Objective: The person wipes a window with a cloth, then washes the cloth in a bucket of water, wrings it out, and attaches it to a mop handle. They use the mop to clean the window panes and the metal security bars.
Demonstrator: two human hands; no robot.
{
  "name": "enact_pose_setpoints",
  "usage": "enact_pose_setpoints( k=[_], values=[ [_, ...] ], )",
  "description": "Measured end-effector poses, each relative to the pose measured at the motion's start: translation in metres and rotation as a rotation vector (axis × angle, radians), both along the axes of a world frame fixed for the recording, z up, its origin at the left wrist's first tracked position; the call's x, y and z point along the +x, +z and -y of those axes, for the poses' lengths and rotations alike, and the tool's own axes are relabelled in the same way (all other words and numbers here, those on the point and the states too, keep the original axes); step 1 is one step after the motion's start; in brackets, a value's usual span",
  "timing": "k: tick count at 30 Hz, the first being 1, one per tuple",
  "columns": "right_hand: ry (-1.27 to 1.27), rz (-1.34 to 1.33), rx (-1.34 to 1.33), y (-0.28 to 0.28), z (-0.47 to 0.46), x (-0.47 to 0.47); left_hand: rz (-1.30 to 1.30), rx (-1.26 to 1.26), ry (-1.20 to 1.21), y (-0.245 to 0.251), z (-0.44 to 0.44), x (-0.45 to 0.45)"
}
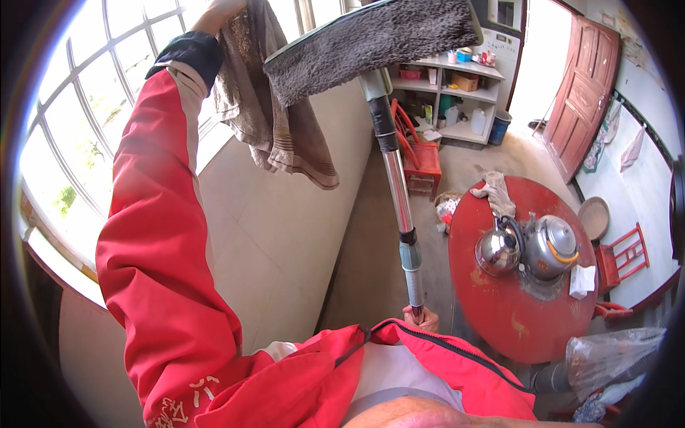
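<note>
My left arm is raised along the window, and my left hand (222, 12) is at the top edge of the view, partly cut off. From it hangs a grey-brown towel (281, 123), its lower end loose against the wall side. Low in the middle, my right hand (423, 320) is closed around the lower end of a telescopic metal pole (397, 184). The pole rises to a flat mop head with a grey fluffy pad (374, 45), which overlaps the towel's right side in view. Whether pad and towel touch, I cannot tell.
Left is a barred window (80, 107) with a sill. At right, a round red table (514, 315) bears two metal kettles (550, 246) and a rag (495, 192). Beyond stand a red chair (425, 160), a shelf unit (465, 96), a blue bin (500, 128) and an open wooden door (583, 91).
</note>
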State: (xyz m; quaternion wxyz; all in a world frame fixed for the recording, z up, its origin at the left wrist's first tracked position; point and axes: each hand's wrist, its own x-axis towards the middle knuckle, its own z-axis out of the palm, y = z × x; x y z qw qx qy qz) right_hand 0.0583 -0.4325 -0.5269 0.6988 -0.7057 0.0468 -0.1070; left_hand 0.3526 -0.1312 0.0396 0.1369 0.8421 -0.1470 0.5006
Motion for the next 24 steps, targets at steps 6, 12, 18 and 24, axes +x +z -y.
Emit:
enact_pose_setpoints(
  k=[6, 12, 18, 24],
  values=[
    [0.029, -0.129, 0.167, 0.01, -0.004, -0.047, -0.031, 0.099, -0.169, -0.012, 0.03, -0.029],
    [-0.123, -0.152, -0.165, -0.041, -0.007, -0.064, -0.046, 0.151, -0.276, -0.02, 0.046, -0.049],
    [-0.334, 0.019, -0.64, 0.003, -0.03, -0.043, -0.056, 0.183, -0.33, -0.026, 0.052, -0.067],
    [-0.092, -0.06, -0.434, 0.025, -0.034, -0.025, -0.038, 0.185, -0.345, -0.028, 0.041, -0.079]
  ],
)
